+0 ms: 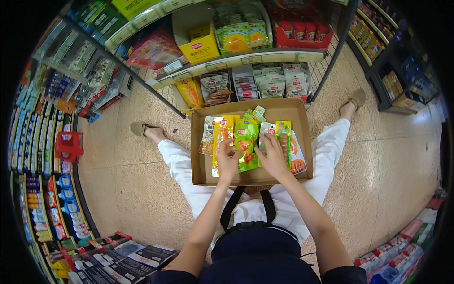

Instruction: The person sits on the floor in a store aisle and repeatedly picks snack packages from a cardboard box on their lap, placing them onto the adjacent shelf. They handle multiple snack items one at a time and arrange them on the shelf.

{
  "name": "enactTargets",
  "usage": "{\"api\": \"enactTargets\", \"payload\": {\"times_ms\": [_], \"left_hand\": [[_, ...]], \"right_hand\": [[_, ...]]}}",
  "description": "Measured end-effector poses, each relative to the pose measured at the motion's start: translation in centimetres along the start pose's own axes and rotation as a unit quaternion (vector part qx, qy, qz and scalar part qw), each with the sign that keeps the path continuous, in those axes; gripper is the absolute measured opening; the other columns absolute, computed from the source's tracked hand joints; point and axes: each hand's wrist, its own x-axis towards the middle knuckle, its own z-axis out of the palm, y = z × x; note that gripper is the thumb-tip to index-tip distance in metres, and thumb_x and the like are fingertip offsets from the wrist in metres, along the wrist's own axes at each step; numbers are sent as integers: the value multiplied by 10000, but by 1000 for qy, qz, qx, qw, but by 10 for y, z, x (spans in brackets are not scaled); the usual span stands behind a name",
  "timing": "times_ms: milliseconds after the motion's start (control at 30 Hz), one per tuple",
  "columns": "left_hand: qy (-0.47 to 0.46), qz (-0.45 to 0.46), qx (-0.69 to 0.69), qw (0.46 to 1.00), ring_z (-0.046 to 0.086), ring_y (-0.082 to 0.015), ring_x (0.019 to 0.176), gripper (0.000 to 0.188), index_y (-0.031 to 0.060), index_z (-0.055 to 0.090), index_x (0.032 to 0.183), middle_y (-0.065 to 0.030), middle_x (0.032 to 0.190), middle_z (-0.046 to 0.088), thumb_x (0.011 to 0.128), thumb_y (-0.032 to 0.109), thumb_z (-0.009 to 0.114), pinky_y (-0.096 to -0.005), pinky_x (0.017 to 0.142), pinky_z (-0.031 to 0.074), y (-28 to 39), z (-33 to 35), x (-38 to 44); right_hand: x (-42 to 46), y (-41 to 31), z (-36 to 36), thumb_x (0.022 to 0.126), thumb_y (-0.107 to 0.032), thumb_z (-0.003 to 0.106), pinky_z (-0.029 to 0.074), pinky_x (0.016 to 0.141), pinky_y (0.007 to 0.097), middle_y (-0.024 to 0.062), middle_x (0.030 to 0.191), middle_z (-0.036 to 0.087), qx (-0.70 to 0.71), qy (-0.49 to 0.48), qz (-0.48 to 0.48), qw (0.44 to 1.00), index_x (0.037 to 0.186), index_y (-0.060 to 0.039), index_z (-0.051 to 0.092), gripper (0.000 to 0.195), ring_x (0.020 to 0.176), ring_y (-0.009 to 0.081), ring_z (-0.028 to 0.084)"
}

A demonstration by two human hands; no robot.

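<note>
A shallow cardboard box (198,170) lies across my lap with several snack packets inside. My left hand (228,159) is over a long yellow packet (224,124), its fingers curled and its thumb near a bright green packet (247,133) in the middle. Fingers spread, my right hand (275,156) rests over a white and green packet (266,128), with the thumb by the green packet's right edge. A yellow-green sausage packet (284,142) lies just right of it, partly over a white packet (298,161). A white pouch (207,136) lies at the box's left; a small green pouch (257,113) is at the back.
A wire-sided display rack (234,64) with boxed snacks stands just beyond the box. My spread legs flank the box on the tiled floor (142,191). Stocked shelves (32,138) and a red basket (70,146) are at left. A dark shelf unit (400,85) stands at right.
</note>
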Motion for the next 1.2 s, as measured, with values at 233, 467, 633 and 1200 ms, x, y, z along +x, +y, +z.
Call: {"api": "enactTargets", "payload": {"times_ms": [233,467,633,1200], "left_hand": [[-6,9,-109,994,559,-40,668,354,13,526,1137,-33,789,652,823,-49,677,-170,555,418,29,-39,8],[37,44,-99,993,564,-33,685,286,-4,542,1099,-16,817,661,841,-37,660,-179,567,414,52,-68,13],[70,98,-93,988,591,-47,726,270,-1,542,1097,-25,830,664,851,-46,642,-184,593,437,83,-94,36],[233,454,65,858,651,-173,808,356,5,529,1172,-156,977,688,822,12,587,-296,665,516,327,-191,187]], "right_hand": [[39,-25,4,880,-142,675,479,700,232,61,797,669,336,-84,128,929,1075,37,581,281,757,94,619],[64,-57,4,895,-127,665,415,615,197,9,791,621,361,-163,118,911,951,-1,547,181,748,41,556],[102,-100,2,892,-105,667,411,579,189,6,817,623,357,-146,57,921,952,-14,532,173,702,28,536],[315,-308,-90,877,-89,644,518,716,268,126,931,686,283,79,-292,910,1035,45,580,216,832,149,659]]}}
